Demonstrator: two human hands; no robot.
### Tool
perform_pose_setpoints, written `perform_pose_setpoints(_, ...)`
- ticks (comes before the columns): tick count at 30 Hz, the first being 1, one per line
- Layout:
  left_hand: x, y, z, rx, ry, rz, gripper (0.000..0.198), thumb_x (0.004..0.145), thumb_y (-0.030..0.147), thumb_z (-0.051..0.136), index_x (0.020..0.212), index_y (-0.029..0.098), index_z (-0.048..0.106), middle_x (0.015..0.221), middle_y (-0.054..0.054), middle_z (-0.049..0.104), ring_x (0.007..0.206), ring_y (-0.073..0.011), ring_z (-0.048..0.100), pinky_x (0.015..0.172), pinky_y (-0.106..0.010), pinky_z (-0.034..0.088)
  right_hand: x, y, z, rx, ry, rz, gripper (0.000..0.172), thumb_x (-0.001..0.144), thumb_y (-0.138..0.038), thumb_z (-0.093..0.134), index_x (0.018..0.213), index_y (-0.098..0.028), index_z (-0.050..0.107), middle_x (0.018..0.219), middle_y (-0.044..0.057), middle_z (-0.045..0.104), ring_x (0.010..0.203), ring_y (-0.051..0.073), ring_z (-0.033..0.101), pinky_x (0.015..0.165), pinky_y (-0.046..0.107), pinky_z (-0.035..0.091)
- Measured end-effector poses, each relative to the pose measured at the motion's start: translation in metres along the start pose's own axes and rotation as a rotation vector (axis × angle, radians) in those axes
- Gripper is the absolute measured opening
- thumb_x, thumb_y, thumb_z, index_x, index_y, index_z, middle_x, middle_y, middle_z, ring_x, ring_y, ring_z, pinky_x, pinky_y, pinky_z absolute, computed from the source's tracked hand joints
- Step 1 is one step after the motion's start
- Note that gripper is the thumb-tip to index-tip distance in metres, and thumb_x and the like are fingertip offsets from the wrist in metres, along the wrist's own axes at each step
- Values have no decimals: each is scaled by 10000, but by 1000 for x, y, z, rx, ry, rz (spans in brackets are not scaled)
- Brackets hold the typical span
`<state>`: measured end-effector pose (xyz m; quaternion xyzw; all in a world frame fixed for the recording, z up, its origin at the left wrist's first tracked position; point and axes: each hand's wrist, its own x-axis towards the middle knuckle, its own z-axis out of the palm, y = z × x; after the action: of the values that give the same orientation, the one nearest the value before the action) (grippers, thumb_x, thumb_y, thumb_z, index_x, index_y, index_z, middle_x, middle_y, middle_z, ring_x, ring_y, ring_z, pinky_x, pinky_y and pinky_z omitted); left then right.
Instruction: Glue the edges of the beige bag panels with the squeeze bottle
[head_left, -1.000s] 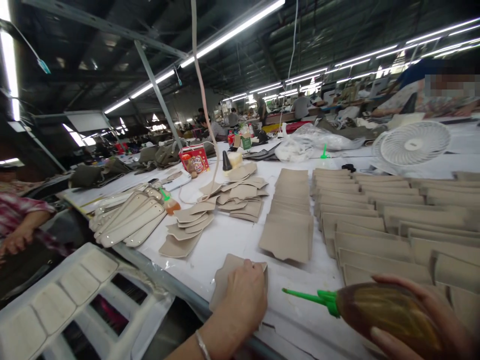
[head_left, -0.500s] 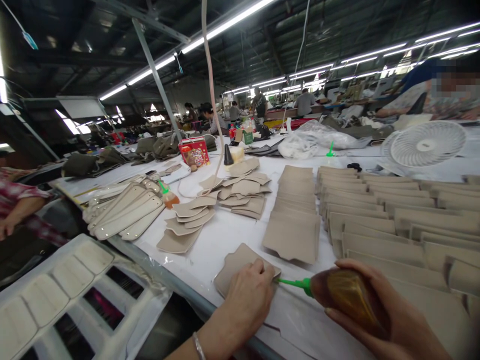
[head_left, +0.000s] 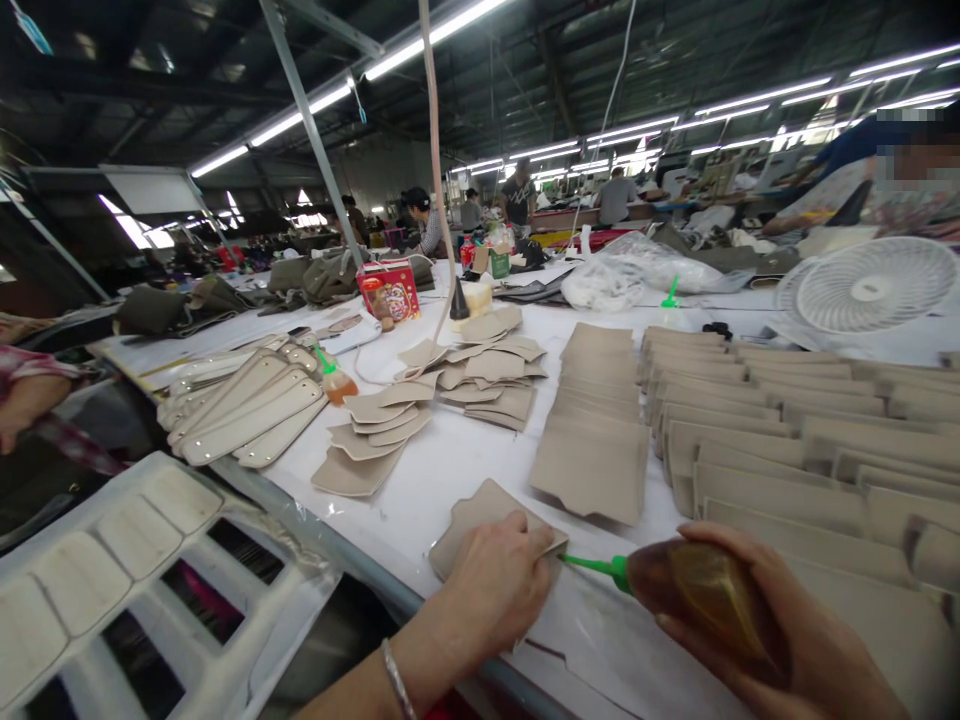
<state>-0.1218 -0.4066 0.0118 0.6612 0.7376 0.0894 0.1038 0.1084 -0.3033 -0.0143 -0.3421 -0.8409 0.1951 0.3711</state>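
My left hand point(head_left: 495, 575) grips a beige leather-like piece point(head_left: 480, 508) near the table's front edge, its fingers bent over the piece's right side. In my right hand point(head_left: 814, 625) lies a squeeze bottle point(head_left: 697, 600) of amber-brown liquid, tilted over sideways. Its thin green nozzle points left, and the tip is at the right edge of the piece, close to my left fingertips. The underside of the piece and my left thumb are hidden. Just beyond, a column of overlapping beige pieces point(head_left: 589, 455) lies on the white table point(head_left: 420, 535).
Long rows of beige pieces point(head_left: 795, 450) fill the right side, with a white fan point(head_left: 870, 290) behind. Loose beige pieces point(head_left: 364, 465), pale straps point(head_left: 255, 410) and another glue bottle point(head_left: 339, 385) lie left. A white slotted frame point(head_left: 142, 540) stands front left. A co-worker's arm point(head_left: 30, 400) shows far left.
The view has shifted slightly. Both hands keep nearly the same pose, with the nozzle tip still at the piece's right edge.
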Motion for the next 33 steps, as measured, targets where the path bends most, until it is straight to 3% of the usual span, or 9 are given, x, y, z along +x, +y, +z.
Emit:
perform_pose_setpoints(9,-1,1,-4,-3,-19,2,276,871,222,425,1035,290,635,847,-19,599,762,-216,619,693,-307,465,5,-3,-1,-67,10,-112,447,814,-558,625,1159,-302,505,979,21,667,705,212,696,620,243,596)
perform_pose_setpoints(16,-2,1,-6,5,-40,-11,317,873,214,400,1061,300,640,832,-20,596,751,-218,621,683,-302,460,3,0,1,-67,34,-40,453,808,-566,629,1160,-313,500,962,7,663,700,200,691,608,221,590)
perform_pose_setpoints(21,-2,2,-9,-2,-42,-8,295,874,222,404,1028,283,648,827,-22,595,742,-210,613,685,-295,456,-3,7,2,-27,-54,-20,479,824,-562,619,1200,-296,485,1035,33,657,803,227,695,692,269,601)
perform_pose_setpoints(26,-2,2,-13,-24,-68,-17,348,887,223,394,1115,307,644,830,-23,595,758,-206,611,699,-292,456,-9,12,1,-14,-49,7,516,807,-573,643,1199,-276,489,1050,41,654,827,230,691,677,261,599)
perform_pose_setpoints(30,-3,0,-10,-48,-50,-1,382,901,229,381,1174,329,628,837,-17,593,758,-200,611,707,-294,462,-17,10,2,61,-156,23,489,844,-534,625,1246,-298,476,1138,27,635,927,218,673,768,233,574)
perform_pose_setpoints(33,-2,-4,-6,-74,-20,-3,406,916,240,367,1216,360,612,853,-11,601,766,-199,618,718,-299,469,-16,8,2,77,-116,89,488,834,-556,626,1222,-294,490,1093,21,644,893,213,675,756,231,574)
